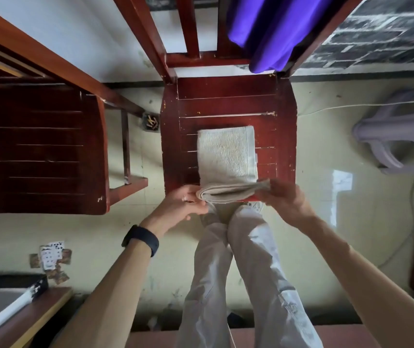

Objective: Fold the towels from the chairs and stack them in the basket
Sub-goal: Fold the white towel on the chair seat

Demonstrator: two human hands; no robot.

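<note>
Left hand (188, 200) pinches the near left corner of the beige towel (226, 154), which lies folded on the middle chair seat (228, 104). Right hand (282, 197) grips the near right corner. Mid-fold, I judge. Next: carry this edge over evenly. Purple towel (299, 23) hangs on the chairback, unfolded.

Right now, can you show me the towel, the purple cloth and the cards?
towel (226, 151): head view, middle of its flat top.
purple cloth (271, 28): head view, middle of the hanging part.
cards (50, 256): head view, the white face-up card.
</note>
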